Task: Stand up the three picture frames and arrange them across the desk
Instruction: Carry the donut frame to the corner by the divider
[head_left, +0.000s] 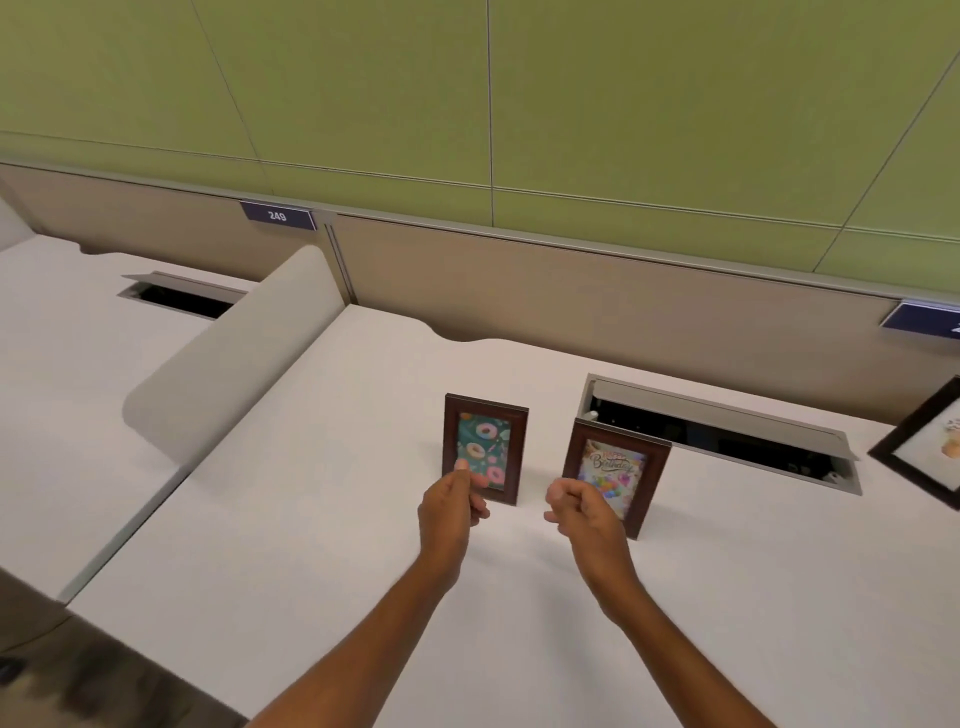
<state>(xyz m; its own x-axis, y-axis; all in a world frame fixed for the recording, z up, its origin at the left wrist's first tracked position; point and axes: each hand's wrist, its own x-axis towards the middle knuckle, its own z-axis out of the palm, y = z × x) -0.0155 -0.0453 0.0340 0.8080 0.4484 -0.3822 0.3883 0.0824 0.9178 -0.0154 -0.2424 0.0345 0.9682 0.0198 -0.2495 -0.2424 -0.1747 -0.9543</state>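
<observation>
My left hand (453, 506) pinches the lower left corner of a small dark brown wooden picture frame holding a teal doughnut print (485, 448), thumb on the front, the other fingers hidden behind it. This doughnut frame stands upright on the white desk (311, 545), near the middle, facing me.

My right hand (581, 506) hovers loosely curled, fingers drawn partly together but clamped on nothing. It overlaps the lower left corner of a second dark brown wooden frame holding a colourful birthday card (618, 475); whether skin touches wood there I cannot tell. This birthday frame also stands upright, just to the right of the doughnut frame, with a gap of bare desk between them. Its bottom left corner is hidden by my hand, and its lettering is too blurred to read past the word "Birthday".

A third, black-framed picture with a pale print (930, 447) sits at the far right, cut off by the picture's edge; it appears tilted, and its image is hard to make out.

Behind the birthday frame an open grey metal cable hatch (727, 415) is sunk into the desk, its interior dark. A beige rounded divider panel (234, 358) separates this desk from the neighbouring one on the left. A small blue number plate reading 249 (278, 215) is fixed on the back partition; another at the right is cut off.
</observation>
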